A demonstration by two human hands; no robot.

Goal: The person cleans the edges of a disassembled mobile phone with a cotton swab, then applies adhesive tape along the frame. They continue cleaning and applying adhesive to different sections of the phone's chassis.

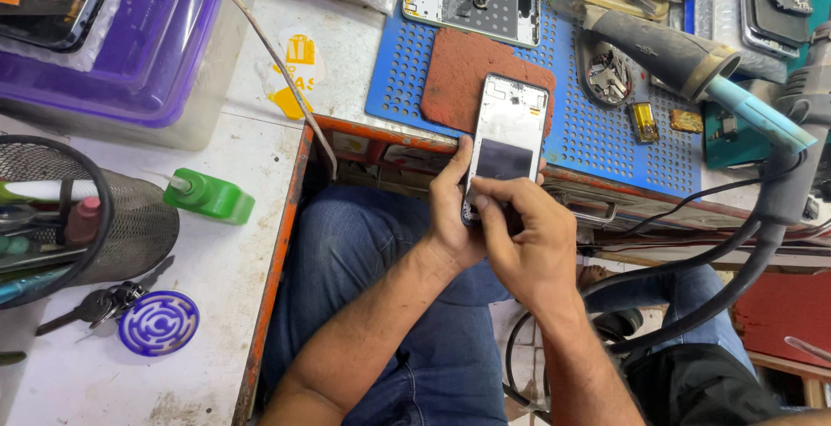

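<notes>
Silver-framed and opened up, the phone (507, 136) sits near the middle of the view, its lower end held by both hands and its upper end lying on a rust-red pad (463, 80) at the near edge of the blue perforated mat (606, 132). The left hand (452, 209) wraps the phone's lower left edge, its grip closed around the frame with the thumb up along the side. The right hand (528, 240) comes in from 5 o'clock, its grip closed on the phone's bottom edge, fingertips pressed against the lower end just beside the left hand. Both forearms reach up from the bottom of the view over blue jeans (389, 305). At 12 o'clock from the phone, a second open phone frame (472, 0) lies flat on the mat. At 2 o'clock a hot-air tool (684, 62) with a pale blue nozzle rests on the mat, its thick black hose (744, 253) curving down at 4 o'clock. At 9 o'clock a green bottle (210, 194) lies on its side on the white surface (216, 287), with a black mesh holder (95, 218) farther out the same way. At 8 o'clock keys (99, 305) touch a round blue disc (158, 323). At 10 o'clock stands a purple plastic tub (164, 45).
</notes>
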